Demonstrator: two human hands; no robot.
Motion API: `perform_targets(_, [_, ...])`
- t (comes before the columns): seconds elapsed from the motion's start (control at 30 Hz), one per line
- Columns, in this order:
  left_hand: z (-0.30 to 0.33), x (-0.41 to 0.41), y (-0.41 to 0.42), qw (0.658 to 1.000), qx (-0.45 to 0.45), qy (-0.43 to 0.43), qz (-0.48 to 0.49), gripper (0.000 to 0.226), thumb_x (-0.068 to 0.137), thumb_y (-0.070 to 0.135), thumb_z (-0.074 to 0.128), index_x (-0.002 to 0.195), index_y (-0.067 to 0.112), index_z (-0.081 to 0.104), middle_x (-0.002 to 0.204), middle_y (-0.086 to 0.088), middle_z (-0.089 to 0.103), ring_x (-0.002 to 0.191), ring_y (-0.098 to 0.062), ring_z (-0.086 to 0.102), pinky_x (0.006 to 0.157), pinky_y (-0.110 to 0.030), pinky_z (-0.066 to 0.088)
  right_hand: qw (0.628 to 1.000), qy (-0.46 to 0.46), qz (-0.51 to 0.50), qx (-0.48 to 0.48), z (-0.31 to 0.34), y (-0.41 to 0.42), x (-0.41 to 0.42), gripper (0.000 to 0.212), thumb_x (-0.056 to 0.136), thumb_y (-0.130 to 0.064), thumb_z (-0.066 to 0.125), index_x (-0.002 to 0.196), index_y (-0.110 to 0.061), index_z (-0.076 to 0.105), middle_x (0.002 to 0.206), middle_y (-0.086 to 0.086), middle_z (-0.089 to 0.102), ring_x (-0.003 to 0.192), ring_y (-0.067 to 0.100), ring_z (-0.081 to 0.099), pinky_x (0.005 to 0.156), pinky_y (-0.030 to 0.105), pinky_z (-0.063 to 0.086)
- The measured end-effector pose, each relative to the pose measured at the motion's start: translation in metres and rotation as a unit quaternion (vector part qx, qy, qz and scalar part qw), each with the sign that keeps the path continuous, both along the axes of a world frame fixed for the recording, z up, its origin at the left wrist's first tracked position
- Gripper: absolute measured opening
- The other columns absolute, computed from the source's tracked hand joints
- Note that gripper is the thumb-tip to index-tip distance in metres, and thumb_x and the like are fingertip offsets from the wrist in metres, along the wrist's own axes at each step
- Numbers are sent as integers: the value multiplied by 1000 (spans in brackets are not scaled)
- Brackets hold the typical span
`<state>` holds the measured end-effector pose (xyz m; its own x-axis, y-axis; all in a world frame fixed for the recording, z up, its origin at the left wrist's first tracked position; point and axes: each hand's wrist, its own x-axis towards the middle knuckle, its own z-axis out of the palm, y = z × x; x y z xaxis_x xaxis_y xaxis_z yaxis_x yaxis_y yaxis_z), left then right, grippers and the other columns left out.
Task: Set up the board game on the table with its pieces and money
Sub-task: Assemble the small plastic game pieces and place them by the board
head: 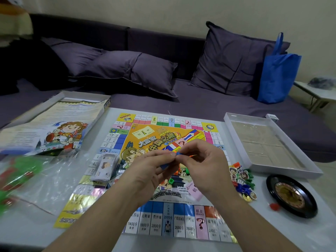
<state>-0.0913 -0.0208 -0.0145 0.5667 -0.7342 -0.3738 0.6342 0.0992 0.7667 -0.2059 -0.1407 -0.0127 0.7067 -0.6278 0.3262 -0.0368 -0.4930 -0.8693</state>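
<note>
Fingers [171,155] of both hands pinch 1 blue piece [179,153] between them above the board [164,221], seemingly assembling it.

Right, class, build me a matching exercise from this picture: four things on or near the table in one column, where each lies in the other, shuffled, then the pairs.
Things:
1. stack of play money
2. roulette wheel
3. empty box tray
4. blue tote bag

Places:
A. on the sofa, far right
B. on the game board's left part
C. near right of the table, beside a small red piece
D. right of the board, far side

Pairs: 1-B, 2-C, 3-D, 4-A
</note>
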Motion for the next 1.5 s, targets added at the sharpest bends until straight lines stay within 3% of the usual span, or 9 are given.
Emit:
perform_targets(0.13, [-1, 0, 2, 1000, -13, 10, -15, 23, 78, 3, 77, 100, -4, 76, 101, -25, 77, 82, -28, 77, 75, -31, 66, 1000, -11, -8, -5, 2, -1, -2, 17, 88, -7, 82, 84, -23, 76, 80, -12, 74, 81, 8, 73, 73, 17, 57])
perform_targets(0.27, [-2, 0, 2, 999, -22, 15, -18, 22, 85, -1, 73, 106, -7, 77, 106, -28, 76, 85, -29, 77, 81, -33, 65, 999, -3, -11, -34, 1, -2, -4, 15, 91, -9, 79, 89, -24, 78, 83, -14, 75, 86, 7, 72, 77, 15, 56])
perform_targets(0.4, [-3, -1, 1, 1000, -26, 11, -15, 21, 88, -8, 66, 106, -9, 76, 107, -30, 75, 83, -30, 77, 78, -32, 66, 997, 12, -1, -81, -3, -4, -4, 14, 93, -10, 78, 96, -23, 76, 87, -17, 74, 90, 3, 72, 79, 14, 57])
perform_targets(0.67, [-2, -1, 2, 1000, -8, -23, -13, 37, 69, -5, 72, 106, -9, 76, 105, -30, 75, 93, -37, 78, 81, -37, 65, 985, 44, 5, -164, -5, -6, -4, 15, 94, -11, 77, 102, -23, 75, 92, -14, 74, 89, 0, 70, 78, 15, 58])
perform_targets(0.8, [-2, 1, 2, 999, 4, -44, -10, 25, 79, -9, 71, 103, -10, 76, 103, -29, 76, 94, -38, 78, 81, -38, 66, 978, 59, 18, -197, -5, -9, -5, 15, 94, -13, 77, 106, -21, 74, 95, -13, 73, 91, 2, 70, 80, 19, 59])
perform_targets(0.97, [-1, 2, 4, 998, 11, -61, -25, 18, 87, -9, 68, 104, -9, 77, 102, -30, 76, 95, -38, 78, 79, -37, 66, 978, 60, 29, -197, -5, -12, -5, 15, 95, -9, 75, 105, -20, 74, 94, -11, 74, 90, 0, 69, 79, 16, 58])
perform_targets(1.2, [-1, 1, 3, 998, 0, -62, -27, 16, 89, -8, 68, 102, -9, 77, 101, -32, 75, 90, -38, 77, 76, -35, 66, 986, 12, 14, -166, -9, -13, -5, 16, 94, -3, 74, 99, -17, 77, 89, -11, 74, 85, 6, 71, 74, 28, 59])
perform_targets(1.5, [-6, 4, 3, 996, 29, -74, -26, 17, 90, -6, 69, 104, -12, 75, 99, -33, 75, 87, -40, 77, 72, -36, 66, 961, 91, 80, -249, -7, -22, -4, 25, 94, -10, 75, 115, -23, 77, 101, -13, 75, 97, 2, 66, 86, 20, 56])
